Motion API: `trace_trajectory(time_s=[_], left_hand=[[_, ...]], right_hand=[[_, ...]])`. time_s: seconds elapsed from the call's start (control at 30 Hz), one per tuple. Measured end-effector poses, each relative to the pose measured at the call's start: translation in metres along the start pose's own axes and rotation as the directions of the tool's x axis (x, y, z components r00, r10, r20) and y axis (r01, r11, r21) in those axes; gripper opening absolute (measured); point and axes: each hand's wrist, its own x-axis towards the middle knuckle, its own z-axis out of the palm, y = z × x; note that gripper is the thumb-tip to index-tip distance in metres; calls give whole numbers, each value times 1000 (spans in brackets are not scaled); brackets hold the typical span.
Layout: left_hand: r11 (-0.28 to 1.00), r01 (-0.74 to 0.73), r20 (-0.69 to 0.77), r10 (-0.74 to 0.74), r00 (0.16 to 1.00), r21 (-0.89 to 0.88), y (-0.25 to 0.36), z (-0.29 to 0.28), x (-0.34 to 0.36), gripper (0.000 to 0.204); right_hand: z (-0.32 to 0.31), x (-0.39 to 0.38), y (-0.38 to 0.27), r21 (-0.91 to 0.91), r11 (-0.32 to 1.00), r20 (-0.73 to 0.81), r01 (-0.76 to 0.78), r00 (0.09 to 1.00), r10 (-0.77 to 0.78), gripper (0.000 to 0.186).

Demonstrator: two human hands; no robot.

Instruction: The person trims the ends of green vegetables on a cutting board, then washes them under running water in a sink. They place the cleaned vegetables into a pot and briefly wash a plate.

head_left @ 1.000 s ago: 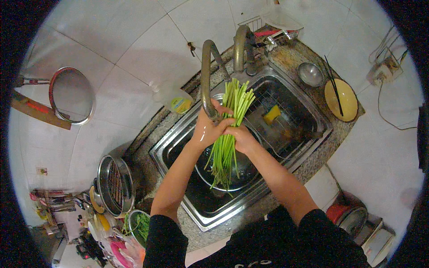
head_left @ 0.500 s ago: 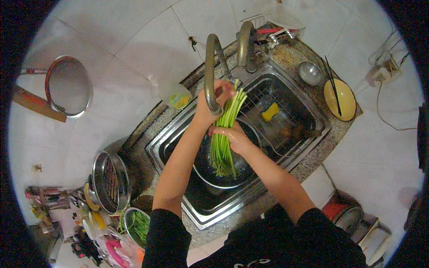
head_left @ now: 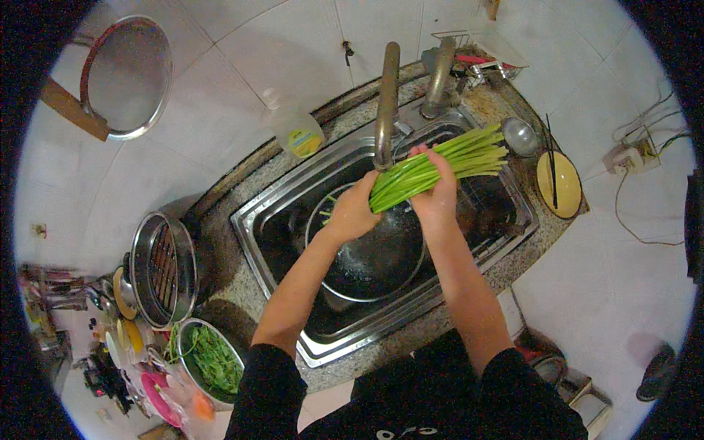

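A bunch of long green stalks [head_left: 473, 150] lies diagonally in my hands above the sink [head_left: 317, 353], its pale ends pointing to upper right. My left hand [head_left: 352, 209] grips the left end just below the curved metal faucet [head_left: 389, 95]. My right hand [head_left: 436, 183] holds the middle from beneath, thumb along the stalks. Under them a large round metal bowl [head_left: 367, 264] with a wet, shiny inside sits in the sink, a few loose stalk bits at its left.
A plastic bottle [head_left: 293, 125] stands behind the sink. Right are a ladle [head_left: 521, 136] and a yellow bowl [head_left: 554, 187] with chopsticks. A steel pot [head_left: 163, 268] and a bowl of leafy greens [head_left: 211, 356] are on the left. A round sieve [head_left: 128, 73] hangs upper left.
The bunch has turned from upright to a diagonal pointing right. My left hand has come down, and my right hand has risen and moved right. The whole view has shifted.
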Motion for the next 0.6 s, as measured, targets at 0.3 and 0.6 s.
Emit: trace_trajectory(time_s=[0.3,0.6], left_hand=[[918,-23,361,178,915,-395,2,-5,32,39],[881,189,609,133,782,-435,-43,-14,15,55]], right_hand=[[-1,-7,-22,10,996,479,-92,875,75,43],[-16,12,-22,85,983,55,162,984,-167,34]])
